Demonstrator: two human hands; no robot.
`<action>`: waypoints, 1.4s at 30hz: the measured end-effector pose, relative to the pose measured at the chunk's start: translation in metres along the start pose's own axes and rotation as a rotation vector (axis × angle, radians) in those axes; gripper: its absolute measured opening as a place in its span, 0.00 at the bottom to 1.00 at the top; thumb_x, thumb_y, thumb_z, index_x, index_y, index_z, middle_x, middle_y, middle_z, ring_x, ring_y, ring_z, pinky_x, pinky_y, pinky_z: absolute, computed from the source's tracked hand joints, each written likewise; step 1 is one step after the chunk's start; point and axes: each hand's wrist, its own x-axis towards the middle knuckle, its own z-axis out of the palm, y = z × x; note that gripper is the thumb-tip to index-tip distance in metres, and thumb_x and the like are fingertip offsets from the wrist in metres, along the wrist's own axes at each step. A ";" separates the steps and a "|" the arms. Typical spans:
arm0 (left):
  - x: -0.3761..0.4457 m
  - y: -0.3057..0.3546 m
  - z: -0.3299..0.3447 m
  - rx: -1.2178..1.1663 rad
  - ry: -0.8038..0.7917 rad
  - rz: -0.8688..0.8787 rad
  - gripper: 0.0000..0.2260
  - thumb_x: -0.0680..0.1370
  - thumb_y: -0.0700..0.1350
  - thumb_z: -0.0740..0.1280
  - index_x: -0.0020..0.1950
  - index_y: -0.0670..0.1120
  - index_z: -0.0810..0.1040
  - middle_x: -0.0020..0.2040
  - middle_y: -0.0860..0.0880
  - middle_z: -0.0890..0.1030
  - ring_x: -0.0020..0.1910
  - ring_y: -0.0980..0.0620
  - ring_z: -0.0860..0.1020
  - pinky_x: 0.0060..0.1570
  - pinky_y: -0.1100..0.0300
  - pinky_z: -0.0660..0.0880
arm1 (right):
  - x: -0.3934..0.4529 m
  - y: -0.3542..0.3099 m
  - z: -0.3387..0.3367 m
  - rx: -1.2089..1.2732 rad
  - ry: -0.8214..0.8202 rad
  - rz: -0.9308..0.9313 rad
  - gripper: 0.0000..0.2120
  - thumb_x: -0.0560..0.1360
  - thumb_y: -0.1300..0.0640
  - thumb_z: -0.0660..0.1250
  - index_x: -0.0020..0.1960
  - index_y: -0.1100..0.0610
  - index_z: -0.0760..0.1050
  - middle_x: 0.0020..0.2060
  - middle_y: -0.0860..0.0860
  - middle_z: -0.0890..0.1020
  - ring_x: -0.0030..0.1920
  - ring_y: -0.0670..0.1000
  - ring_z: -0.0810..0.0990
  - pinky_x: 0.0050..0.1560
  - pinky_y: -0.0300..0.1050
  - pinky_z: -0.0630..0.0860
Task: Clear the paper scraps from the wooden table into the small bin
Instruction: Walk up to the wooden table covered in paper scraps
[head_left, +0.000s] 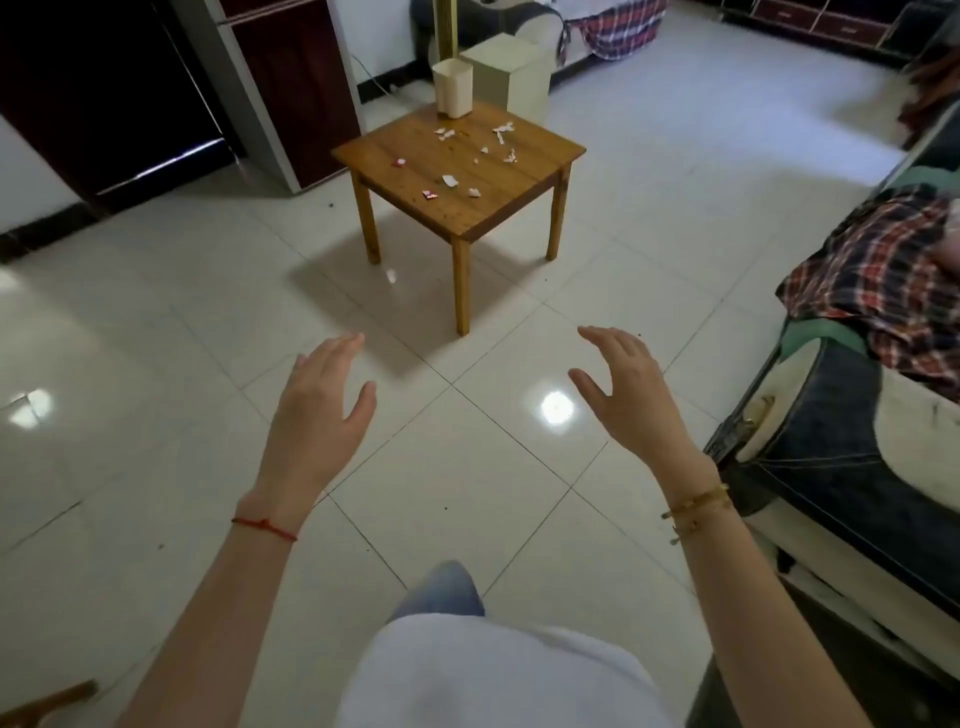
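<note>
A small square wooden table (524, 171) stands ahead of me on the tiled floor. Several white and red paper scraps (450, 180) lie scattered over its top. A small cream bin (453, 87) stands upright on the table's far corner. My left hand (322, 415) and my right hand (631, 395) are stretched out in front of me above the floor, well short of the table. Both hands are empty with fingers spread.
A larger cream bin (511, 73) stands on the floor behind the table. A sofa with a plaid cloth (878, 280) lines the right side. A dark cabinet (104, 93) stands at the left. Glossy floor tiles (156, 338) surround the table.
</note>
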 end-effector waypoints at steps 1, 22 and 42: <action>0.004 0.001 0.004 -0.012 0.014 -0.002 0.23 0.79 0.45 0.62 0.74 0.45 0.65 0.73 0.46 0.70 0.73 0.50 0.64 0.76 0.50 0.53 | 0.003 0.004 0.000 0.010 0.010 0.001 0.22 0.78 0.53 0.65 0.70 0.57 0.68 0.66 0.51 0.74 0.70 0.53 0.68 0.71 0.55 0.65; 0.346 0.011 0.117 -0.031 -0.122 0.107 0.24 0.79 0.47 0.62 0.75 0.48 0.63 0.74 0.47 0.67 0.75 0.50 0.62 0.75 0.49 0.53 | 0.270 0.133 0.002 -0.020 0.077 0.233 0.23 0.78 0.51 0.64 0.71 0.55 0.66 0.67 0.51 0.73 0.69 0.50 0.68 0.71 0.51 0.65; 0.668 0.095 0.274 -0.078 -0.228 0.082 0.22 0.79 0.47 0.61 0.73 0.48 0.66 0.73 0.47 0.69 0.74 0.49 0.64 0.74 0.46 0.57 | 0.547 0.344 -0.021 0.014 0.079 0.333 0.23 0.78 0.52 0.64 0.71 0.55 0.67 0.66 0.51 0.73 0.68 0.50 0.69 0.69 0.45 0.64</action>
